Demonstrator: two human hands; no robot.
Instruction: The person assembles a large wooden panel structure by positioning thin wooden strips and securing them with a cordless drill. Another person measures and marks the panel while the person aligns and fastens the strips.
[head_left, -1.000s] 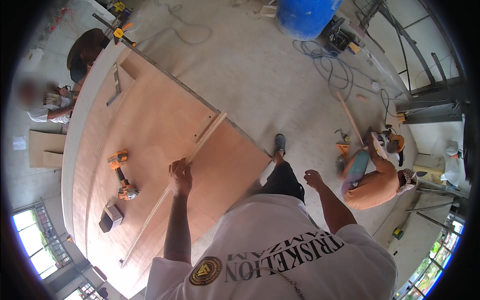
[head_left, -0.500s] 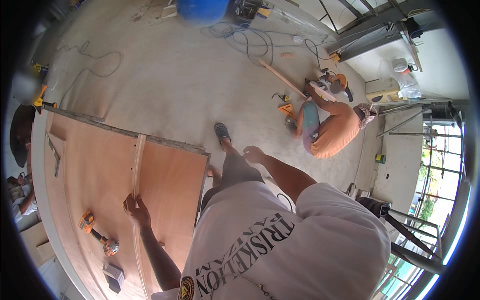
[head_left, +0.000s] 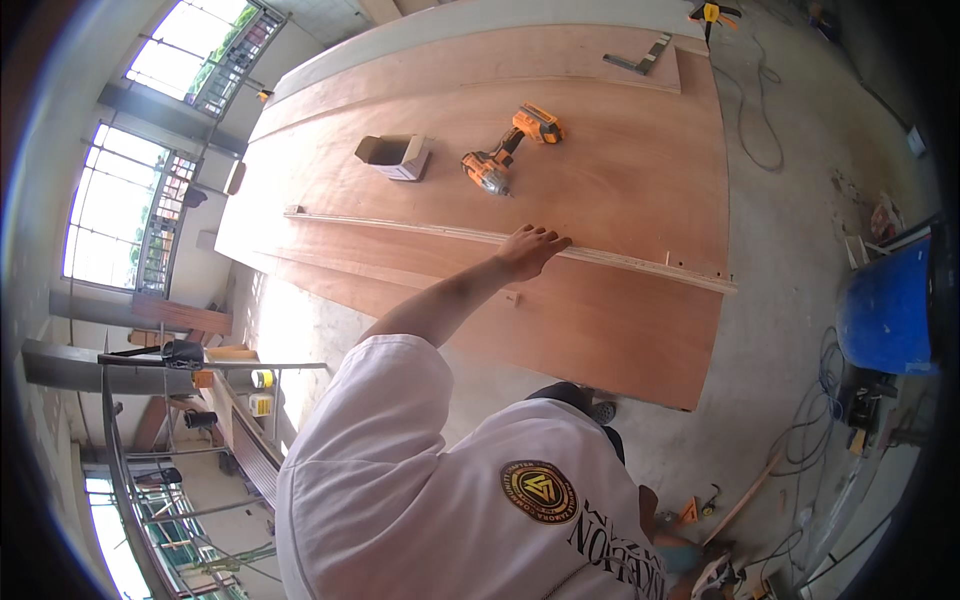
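My left hand (head_left: 535, 252) lies over a long narrow wooden strip (head_left: 640, 265), its fingers curled across the edge. The strip runs across a large reddish plywood panel (head_left: 620, 330), with its right end at the panel's edge. Beyond the hand, an orange and black cordless driver (head_left: 490, 172) lies on its side on the plywood. To the left of the driver sits a small open cardboard box (head_left: 403, 160). A metal square (head_left: 640, 58) rests on a smaller board near the far right corner. My right hand is out of the picture.
An orange and black clamp (head_left: 712, 14) grips the far right corner. On the right stand a blue drum (head_left: 890, 300) and coiled cables (head_left: 815, 400) on the concrete floor. Metal scaffolding (head_left: 130, 480) is at lower left. A co-worker (head_left: 690, 560) is partly visible at the bottom right.
My view has swung left toward the plywood, which now fills the middle. My left hand stays on the wooden strip. My right hand has left the picture.
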